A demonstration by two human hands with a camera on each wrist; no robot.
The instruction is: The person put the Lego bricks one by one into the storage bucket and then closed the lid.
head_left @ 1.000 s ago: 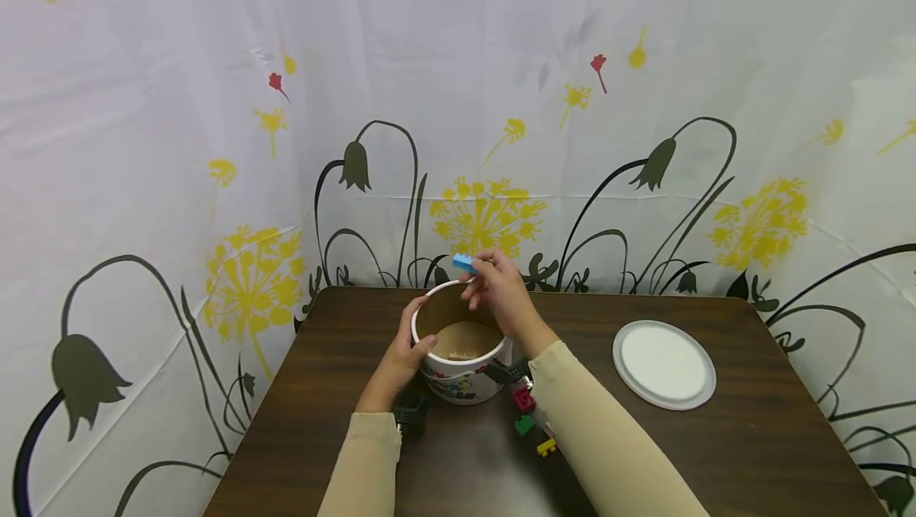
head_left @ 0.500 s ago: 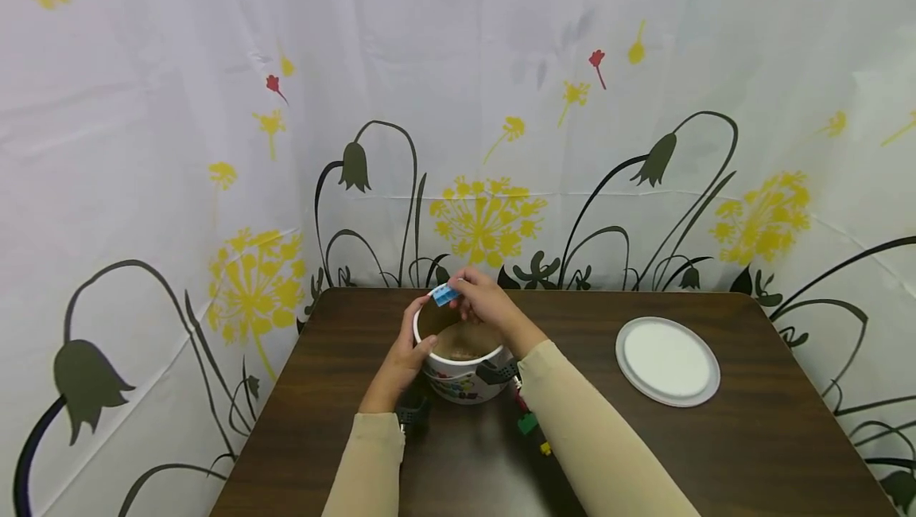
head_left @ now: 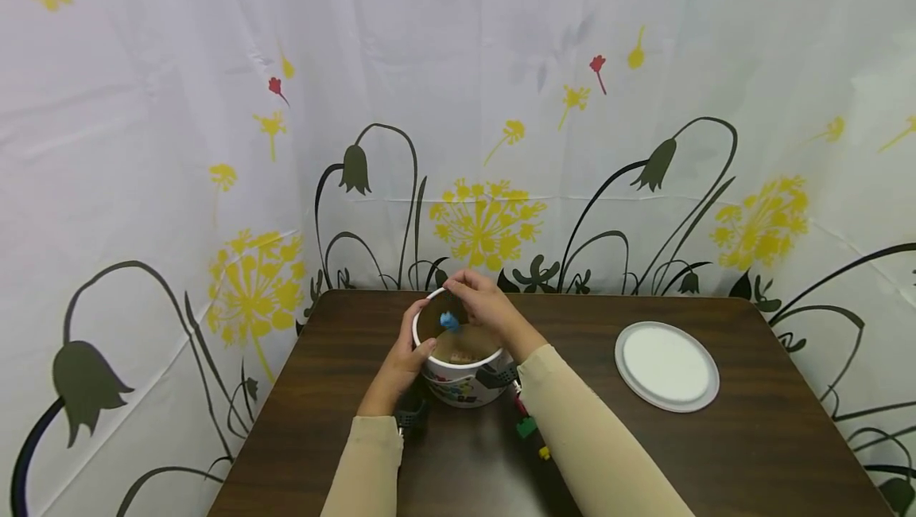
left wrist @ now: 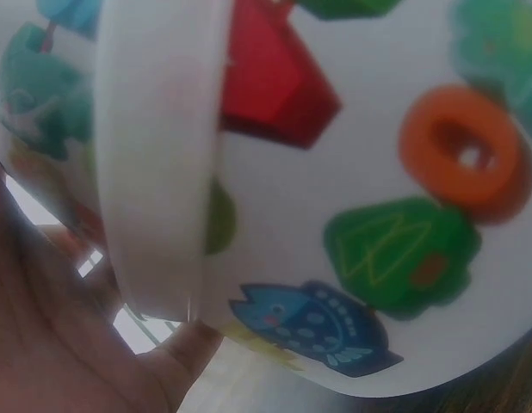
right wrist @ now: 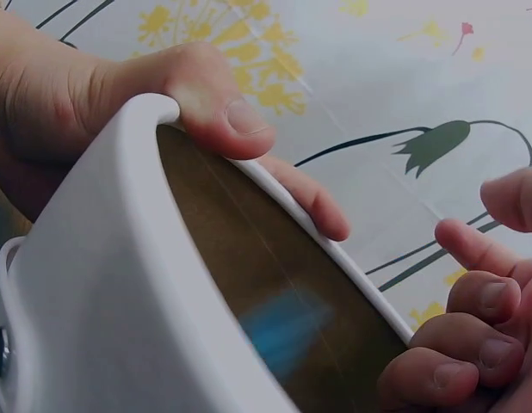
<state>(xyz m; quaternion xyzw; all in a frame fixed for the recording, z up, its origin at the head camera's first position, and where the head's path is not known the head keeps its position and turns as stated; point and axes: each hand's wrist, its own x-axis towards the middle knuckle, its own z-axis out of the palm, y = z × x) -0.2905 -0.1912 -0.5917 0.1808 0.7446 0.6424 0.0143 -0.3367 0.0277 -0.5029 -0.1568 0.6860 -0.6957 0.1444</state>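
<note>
While the left hand (head_left: 401, 356) holds the side of the bucket (head_left: 461, 394) in the head view, the blue brick (head_left: 449, 321) shows within the bucket's mouth, below the right hand (head_left: 488, 309) and apart from its fingers. That hand is up at the far rim, seemingly with nothing in it. Just beside the right sleeve (head_left: 597, 429) there's a green brick (head_left: 525, 426) and a yellow brick (head_left: 545, 453), plus a bit of red. White disc (head_left: 667, 367) lies flat on the table (head_left: 762, 413), well off to the right.

Left wrist cam's a blurry close-up: bucket wall with a printed fish, tree and orange ring, palm against it at the lower left.

Right wrist cam: left thumb's hooked over the rim, right thumb and forefinger stand apart, other fingers loosely bent. Brick's just a blue smear inside the bucket.
</note>
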